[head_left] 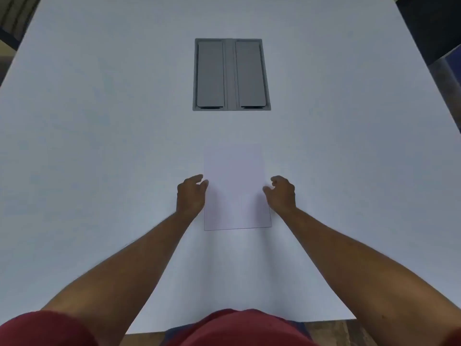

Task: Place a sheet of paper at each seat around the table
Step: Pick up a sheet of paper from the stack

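Observation:
A white sheet of paper (235,186) lies flat on the white table (99,146), straight ahead of me and short edge toward me. My left hand (190,194) rests at the sheet's left edge with its fingers curled and its fingertips touching that edge. At the right edge sits my right hand (282,193), fingers loosely bent, thumb at the paper's border. Neither hand grips the sheet; whether it is a single sheet or a thin stack I cannot tell.
A grey recessed cable box (231,74) with two closed lids is set into the table beyond the paper. Dark chair shapes (439,33) show past the far right corner. Wooden floor (349,332) appears below the near table edge.

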The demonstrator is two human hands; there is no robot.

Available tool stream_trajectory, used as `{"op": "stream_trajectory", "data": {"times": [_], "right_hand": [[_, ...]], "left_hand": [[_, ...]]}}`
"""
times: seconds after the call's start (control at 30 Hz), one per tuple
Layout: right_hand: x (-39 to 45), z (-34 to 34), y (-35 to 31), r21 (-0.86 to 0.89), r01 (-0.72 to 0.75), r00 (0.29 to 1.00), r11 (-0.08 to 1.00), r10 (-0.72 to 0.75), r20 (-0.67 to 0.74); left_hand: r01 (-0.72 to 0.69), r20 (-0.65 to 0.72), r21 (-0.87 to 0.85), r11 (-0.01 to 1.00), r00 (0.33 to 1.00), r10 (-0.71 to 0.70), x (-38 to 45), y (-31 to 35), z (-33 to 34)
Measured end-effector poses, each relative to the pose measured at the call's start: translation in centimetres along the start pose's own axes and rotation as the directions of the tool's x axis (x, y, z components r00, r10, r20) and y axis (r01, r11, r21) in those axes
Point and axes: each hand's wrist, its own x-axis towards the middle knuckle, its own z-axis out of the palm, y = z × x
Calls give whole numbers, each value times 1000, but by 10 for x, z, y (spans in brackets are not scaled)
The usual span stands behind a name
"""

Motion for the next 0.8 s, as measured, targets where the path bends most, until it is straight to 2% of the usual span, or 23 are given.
{"op": "stream_trajectory", "data": {"times": [0.1,0.27,0.5,0.8], "right_hand": [[11,3,3,92,-106,994,990,106,5],[25,13,7,170,-212,976,962,218,-14],[37,23,13,271,-246,965,931,261,-22],[40,24,14,282,-259,963,924,270,-1]], "left_hand": [[125,30,-46,991,992,-123,11,-3,5],[234,31,-102,967,972,-232,19,-10,17],[263,23,-151,953,965,-262,27,-18,23],[298,11,-183,937,954,-301,28,-15,23]]}}
